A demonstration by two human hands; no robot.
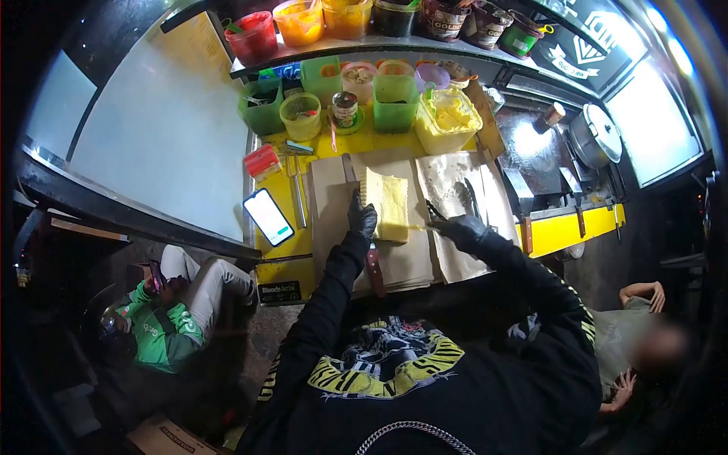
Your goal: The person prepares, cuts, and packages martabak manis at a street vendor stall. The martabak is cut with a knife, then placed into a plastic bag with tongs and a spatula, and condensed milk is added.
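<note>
A thick block of pale yellow bread (391,199) stands over brown paper (334,197) in the middle of the counter. My left hand (362,218), in a black glove, grips the bread at its left side. From the right, my black-gloved right hand (461,230) closes around a narrow spreading knife (416,227). Its yellow-smeared tip meets the bread's lower right edge. The knife's handle is mostly hidden in the fingers. Below my left hand lies a large knife with a wooden handle (375,271).
A phone (268,217), tongs (297,189) and a red box (262,161) lie at left. Behind stand a tub of yellow spread (447,121) and green containers (395,102). A griddle (531,136) and pot (595,135) are right. People sit on both sides below.
</note>
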